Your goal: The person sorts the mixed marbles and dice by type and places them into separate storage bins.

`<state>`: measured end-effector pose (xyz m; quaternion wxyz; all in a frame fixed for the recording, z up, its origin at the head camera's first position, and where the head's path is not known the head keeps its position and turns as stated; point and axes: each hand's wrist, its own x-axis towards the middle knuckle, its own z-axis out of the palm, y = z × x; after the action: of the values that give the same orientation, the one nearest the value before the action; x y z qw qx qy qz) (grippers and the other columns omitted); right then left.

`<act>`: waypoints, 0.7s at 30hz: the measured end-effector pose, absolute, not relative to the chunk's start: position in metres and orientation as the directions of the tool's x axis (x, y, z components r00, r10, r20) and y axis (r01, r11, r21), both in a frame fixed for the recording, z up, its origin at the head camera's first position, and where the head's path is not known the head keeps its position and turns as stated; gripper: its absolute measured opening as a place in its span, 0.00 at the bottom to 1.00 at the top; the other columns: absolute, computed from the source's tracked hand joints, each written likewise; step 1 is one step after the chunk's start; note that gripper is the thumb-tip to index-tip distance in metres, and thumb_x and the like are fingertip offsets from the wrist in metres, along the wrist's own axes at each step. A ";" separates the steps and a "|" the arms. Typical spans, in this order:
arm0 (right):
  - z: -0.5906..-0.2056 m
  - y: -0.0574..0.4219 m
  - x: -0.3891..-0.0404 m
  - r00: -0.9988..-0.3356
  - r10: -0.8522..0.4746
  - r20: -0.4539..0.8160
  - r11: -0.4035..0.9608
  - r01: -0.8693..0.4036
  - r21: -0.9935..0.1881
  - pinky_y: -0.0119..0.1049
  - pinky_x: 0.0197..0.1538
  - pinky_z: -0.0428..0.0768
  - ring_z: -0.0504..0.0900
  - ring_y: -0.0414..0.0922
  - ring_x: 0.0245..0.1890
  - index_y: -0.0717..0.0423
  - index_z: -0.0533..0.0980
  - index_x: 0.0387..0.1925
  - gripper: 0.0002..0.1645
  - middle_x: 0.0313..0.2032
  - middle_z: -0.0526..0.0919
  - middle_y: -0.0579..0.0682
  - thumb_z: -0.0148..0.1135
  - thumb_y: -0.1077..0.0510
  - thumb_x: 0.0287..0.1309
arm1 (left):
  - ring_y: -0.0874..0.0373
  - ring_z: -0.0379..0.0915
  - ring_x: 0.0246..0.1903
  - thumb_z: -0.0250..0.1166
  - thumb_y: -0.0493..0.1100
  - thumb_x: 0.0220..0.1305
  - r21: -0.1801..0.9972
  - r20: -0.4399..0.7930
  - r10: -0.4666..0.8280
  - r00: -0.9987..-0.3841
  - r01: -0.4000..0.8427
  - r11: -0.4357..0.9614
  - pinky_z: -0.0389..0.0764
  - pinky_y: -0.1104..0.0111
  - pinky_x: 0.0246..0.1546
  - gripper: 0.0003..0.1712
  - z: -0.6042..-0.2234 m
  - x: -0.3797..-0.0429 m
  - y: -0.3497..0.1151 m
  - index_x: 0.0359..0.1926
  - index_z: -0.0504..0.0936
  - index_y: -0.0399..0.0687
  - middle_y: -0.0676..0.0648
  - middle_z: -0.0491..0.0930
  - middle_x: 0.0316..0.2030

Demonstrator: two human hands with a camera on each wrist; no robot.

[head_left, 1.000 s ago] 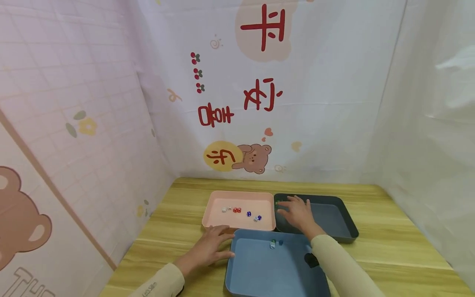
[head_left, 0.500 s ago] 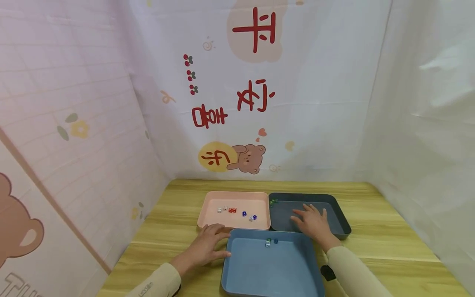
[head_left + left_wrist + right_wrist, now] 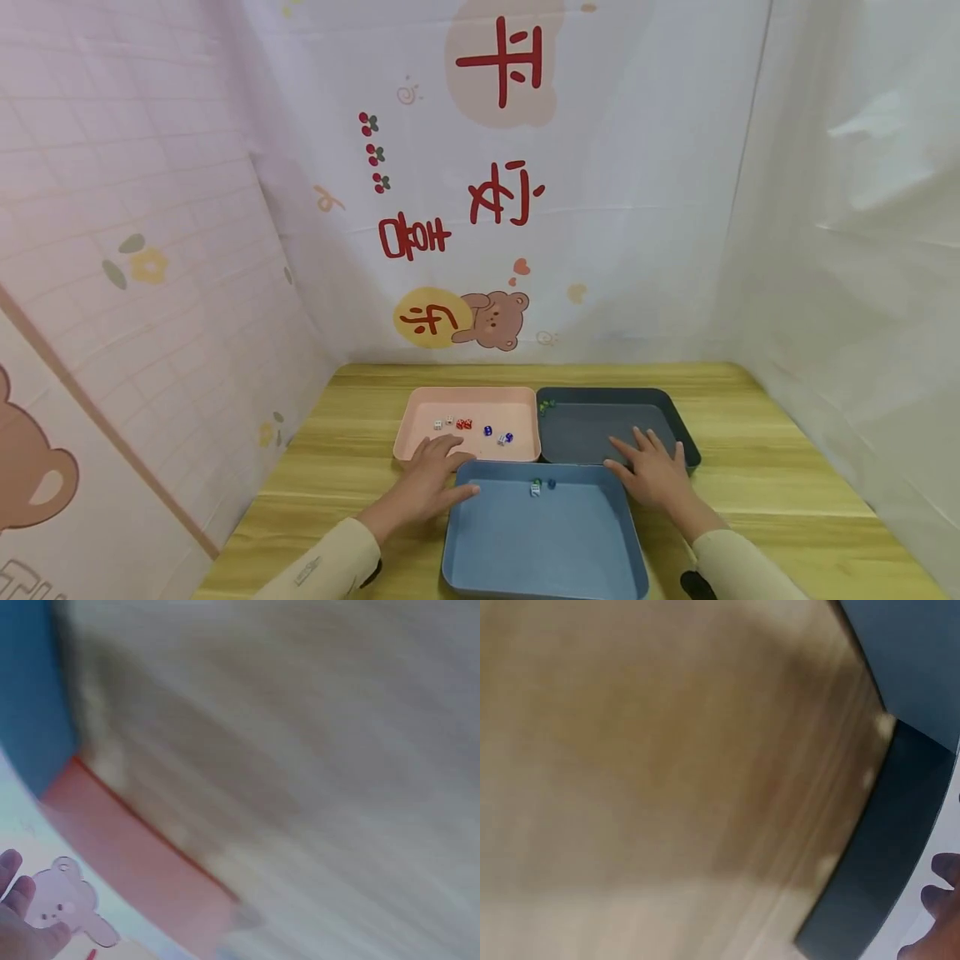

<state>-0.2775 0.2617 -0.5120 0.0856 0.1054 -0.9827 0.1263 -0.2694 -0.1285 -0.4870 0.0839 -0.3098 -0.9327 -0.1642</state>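
Observation:
In the head view my left hand [image 3: 429,481] reaches over the blue tray's back left corner, fingers spread and holding nothing. My right hand [image 3: 654,473] has its fingers apart at the front edge of the dark tray [image 3: 600,425], close to the blue tray's back right corner. The blue tray [image 3: 543,542] lies nearest, with a few small dice [image 3: 536,488] near its back wall. Behind it a pink tray [image 3: 480,402] bears white dice [image 3: 438,425], red dice [image 3: 464,424] and blue dice [image 3: 488,431]. Green dice [image 3: 545,406] sit in the dark tray's back left corner.
The trays stand on a wood-grain table [image 3: 780,483]. A white printed curtain [image 3: 637,208] rises behind the table and along both sides. In the left wrist view, the pink tray's outer wall [image 3: 142,859] meets the blue one.
My right hand has drawn back from the green dice toward the dark tray's front edge. My left hand has shifted slightly over the blue tray's corner. The head view has turned a little right.

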 end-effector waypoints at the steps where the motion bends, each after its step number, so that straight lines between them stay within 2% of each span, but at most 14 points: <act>1: -0.513 0.262 -0.275 -0.961 -0.183 0.205 0.945 -0.230 -0.231 0.70 0.54 0.39 0.54 0.65 0.62 0.45 0.69 0.60 0.34 0.62 0.60 0.65 0.47 0.33 0.57 | 0.50 0.51 0.62 0.58 0.64 0.56 0.264 0.251 0.540 -0.803 0.594 0.760 0.43 0.45 0.60 0.30 -0.484 -0.270 -0.124 0.55 0.74 0.55 0.47 0.63 0.60; 7: -0.517 0.266 -0.262 -0.936 -0.190 0.296 0.940 -0.261 -0.222 0.68 0.54 0.46 0.59 0.63 0.60 0.45 0.74 0.55 0.31 0.60 0.64 0.64 0.50 0.34 0.56 | 0.50 0.51 0.63 0.58 0.65 0.54 0.286 0.208 0.492 -0.845 0.534 0.796 0.41 0.47 0.61 0.31 -0.467 -0.270 -0.093 0.56 0.73 0.58 0.47 0.62 0.61; 14: -0.519 0.270 -0.251 -0.924 -0.192 0.330 0.937 -0.273 -0.219 0.68 0.54 0.47 0.60 0.62 0.59 0.46 0.75 0.53 0.28 0.59 0.65 0.63 0.51 0.36 0.57 | 0.50 0.54 0.61 0.61 0.64 0.53 0.228 0.231 0.503 -0.833 0.549 0.804 0.46 0.44 0.59 0.30 -0.461 -0.272 -0.066 0.54 0.76 0.56 0.47 0.65 0.58; 21: -0.522 0.266 -0.246 -0.910 -0.221 0.351 0.937 -0.298 -0.182 0.67 0.53 0.53 0.65 0.62 0.56 0.47 0.76 0.52 0.26 0.57 0.68 0.62 0.53 0.38 0.57 | 0.49 0.54 0.61 0.64 0.61 0.51 0.206 0.224 0.479 -0.849 0.522 0.828 0.49 0.44 0.58 0.27 -0.464 -0.274 -0.048 0.52 0.77 0.59 0.47 0.66 0.57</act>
<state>-0.2456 0.2661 -0.5224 0.1646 0.1339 -0.9703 0.1164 -0.2737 -0.0476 -0.4637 0.0813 -0.2626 -0.9525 -0.1308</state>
